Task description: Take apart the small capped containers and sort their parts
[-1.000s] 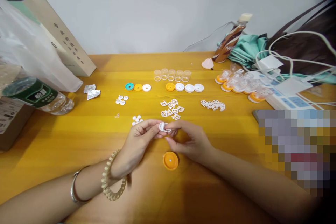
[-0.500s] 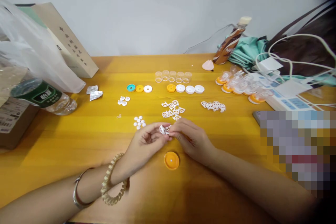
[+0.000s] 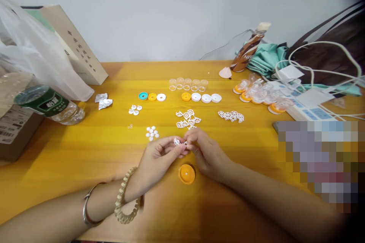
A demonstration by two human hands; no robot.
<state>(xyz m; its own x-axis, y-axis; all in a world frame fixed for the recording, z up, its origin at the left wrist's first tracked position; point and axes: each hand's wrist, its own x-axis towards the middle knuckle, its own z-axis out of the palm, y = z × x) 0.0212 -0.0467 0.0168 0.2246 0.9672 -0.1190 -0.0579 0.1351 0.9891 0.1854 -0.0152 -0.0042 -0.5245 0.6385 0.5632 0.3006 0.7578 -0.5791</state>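
Small white openwork plastic parts (image 3: 177, 142) are pinched between my two hands above the table. My left hand (image 3: 162, 154) wraps its fingers round them from the left. From the right, my right hand (image 3: 207, 152) grips their edge between thumb and fingertips. The fingers cover much of the parts, so how they fit together is hidden. Just below the hands lies a round orange cap (image 3: 186, 174) with a pale dot at its centre. Beyond them is a loose group of white spoked pieces (image 3: 188, 118), and small white discs (image 3: 152, 133) lie left of the fingers.
Clear cups (image 3: 187, 84) stand behind rows of coloured caps (image 3: 186, 97). More spoked pieces (image 3: 230, 116) lie at right, near clear-topped orange items (image 3: 251, 93) and a power strip (image 3: 310, 110). A water bottle (image 3: 51, 102), box and bags occupy the left; a brown-labelled bottle (image 3: 248, 51) stands back right.
My hands have drawn slightly closer together, and the right fingers now cover more of the white parts. The view has shifted a little; the things on the table stay in place.
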